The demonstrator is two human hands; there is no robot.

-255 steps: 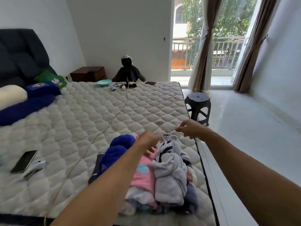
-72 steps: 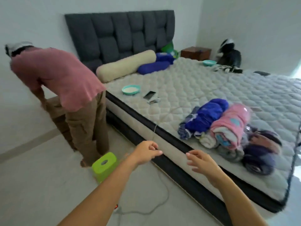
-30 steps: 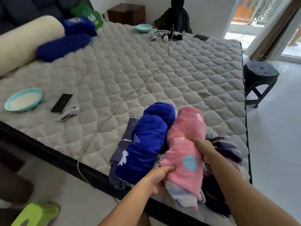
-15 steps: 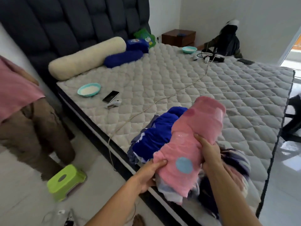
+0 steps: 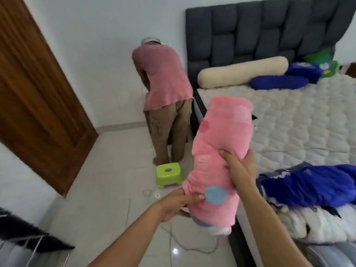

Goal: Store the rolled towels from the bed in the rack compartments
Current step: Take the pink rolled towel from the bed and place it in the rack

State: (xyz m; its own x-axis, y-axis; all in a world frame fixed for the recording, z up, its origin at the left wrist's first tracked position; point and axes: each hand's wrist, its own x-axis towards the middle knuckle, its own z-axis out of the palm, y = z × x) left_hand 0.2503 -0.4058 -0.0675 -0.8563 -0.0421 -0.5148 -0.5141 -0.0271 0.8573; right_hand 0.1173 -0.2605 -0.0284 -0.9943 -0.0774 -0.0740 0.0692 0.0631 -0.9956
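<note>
The rolled pink towel is held upright in the air off the edge of the bed, above the floor, with its lower end gripped by the left hand, whose fingers are curled against the roll beside a blue dot. The right hand is wrapped round the middle of the roll, thumb pressed into the front and fingers curled behind it. A blue rolled towel is left lying on the mattress just right of the hands.
</note>
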